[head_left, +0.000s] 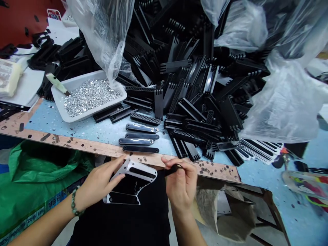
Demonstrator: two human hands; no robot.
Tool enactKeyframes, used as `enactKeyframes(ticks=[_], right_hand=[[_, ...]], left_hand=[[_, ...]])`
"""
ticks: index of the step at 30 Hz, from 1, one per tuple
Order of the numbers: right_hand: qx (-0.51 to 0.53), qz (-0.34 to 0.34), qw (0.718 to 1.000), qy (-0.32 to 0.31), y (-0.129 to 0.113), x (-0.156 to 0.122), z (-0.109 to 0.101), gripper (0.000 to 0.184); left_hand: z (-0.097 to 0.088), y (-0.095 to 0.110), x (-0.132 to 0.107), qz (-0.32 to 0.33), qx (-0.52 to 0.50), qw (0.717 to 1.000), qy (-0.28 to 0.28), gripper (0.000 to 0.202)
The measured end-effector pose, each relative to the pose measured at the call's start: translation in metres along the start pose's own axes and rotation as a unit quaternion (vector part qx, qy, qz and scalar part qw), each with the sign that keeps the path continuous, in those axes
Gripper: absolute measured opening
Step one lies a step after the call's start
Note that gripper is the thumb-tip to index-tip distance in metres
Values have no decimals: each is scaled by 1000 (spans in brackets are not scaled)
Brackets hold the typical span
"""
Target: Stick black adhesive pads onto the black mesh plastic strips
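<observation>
My left hand (98, 182) holds a white backing sheet (141, 166) over my lap, its thumb lying across the sheet's left side. The sheet has long rounded black stickers on it and dark cut-out gaps, and one edge is wavy. Just right of the sheet, my right hand (182, 182) pinches a small dark strip (174, 168) between thumb and fingers; most of it is covered by the fingers. In front of my hands, on the table edge, lie several narrow black handle-like pieces (140, 149) in a row, some with a shiny top face.
A white tray (57, 99) of small metal parts, with a brush-like tool (57, 83) in it, stands at the left. Black slotted parts (176, 85) are heaped behind. Clear plastic bags (284, 102), more sticker sheets (258, 150) and a green sack (38, 184) lie around.
</observation>
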State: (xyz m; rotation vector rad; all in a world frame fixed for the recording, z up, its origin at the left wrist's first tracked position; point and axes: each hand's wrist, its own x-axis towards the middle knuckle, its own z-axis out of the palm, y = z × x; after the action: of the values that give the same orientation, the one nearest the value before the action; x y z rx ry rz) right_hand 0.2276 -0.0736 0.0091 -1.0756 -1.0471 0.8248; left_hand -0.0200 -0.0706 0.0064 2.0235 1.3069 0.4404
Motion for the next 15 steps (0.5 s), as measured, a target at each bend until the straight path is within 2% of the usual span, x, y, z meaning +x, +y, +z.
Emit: enactKeyframes(ticks=[3, 5, 8, 10, 12, 15], right_hand=[[-54, -4, 998, -19, -5, 17, -7, 12], [-132, -17, 989, -59, -6, 30, -9, 15], [-242, -72, 962, -108, -6, 52, -6, 16], [-290, -106, 942, -134, -5, 68, -1, 13], [-320, -131, 924, -162, -1, 84, 5, 10], [-333, -152, 907, -206, 14, 106, 17, 7]], left_hand=[[-28, -5, 31, -12, -3, 993, 119, 42], [-42, -13, 68, -5, -31, 989, 145, 36], [-47, -26, 132, 32, -41, 991, 120, 36], [-43, -32, 167, 42, -53, 995, 76, 40], [-37, -35, 187, 34, -40, 998, 46, 40], [-31, -36, 193, 27, -3, 999, 31, 28]])
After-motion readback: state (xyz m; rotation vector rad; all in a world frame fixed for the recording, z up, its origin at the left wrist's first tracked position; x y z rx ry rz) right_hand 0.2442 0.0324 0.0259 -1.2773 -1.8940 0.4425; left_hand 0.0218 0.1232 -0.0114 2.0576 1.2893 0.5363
